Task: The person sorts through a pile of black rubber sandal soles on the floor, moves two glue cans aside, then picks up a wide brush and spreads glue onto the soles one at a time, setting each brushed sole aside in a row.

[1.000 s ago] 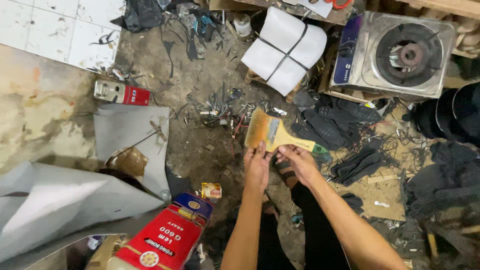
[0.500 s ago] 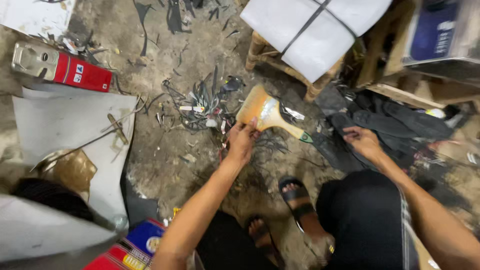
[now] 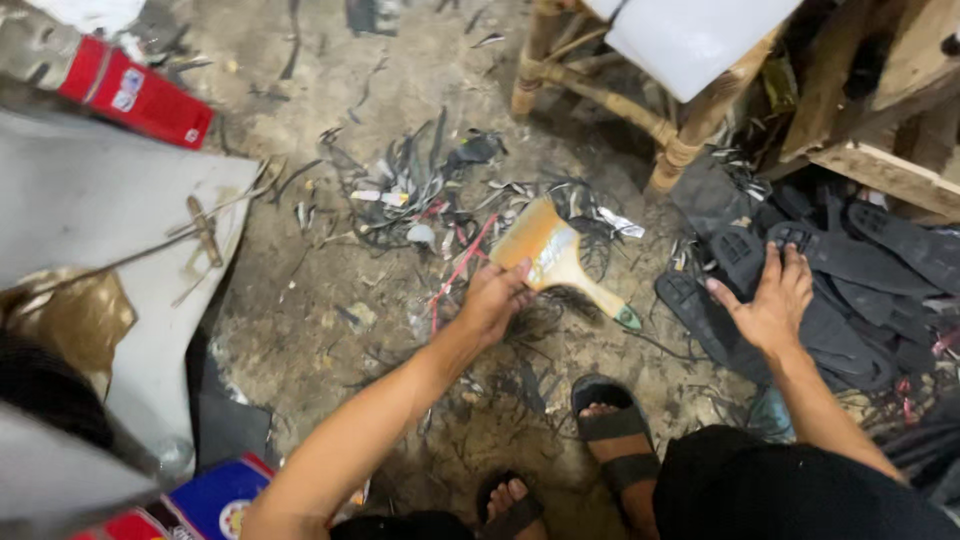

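L hand (image 3: 495,300) pinches wide paintbrush (image 3: 553,258) at bristle end, fingers curled on it; brush lies low over dirty floor (image 3: 330,300) by scrap strips (image 3: 420,190). R hand (image 3: 770,300) flat, fingers slightly spread, resting on black rubber soles (image 3: 840,290) beside wooden stool leg (image 3: 690,140).

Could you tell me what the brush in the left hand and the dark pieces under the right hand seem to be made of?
The paintbrush looks wooden: a pale, glue-stained ferrule and handle with a green tip. The black shoe soles look like matte rubber, going by their moulded tread, though foam is possible.
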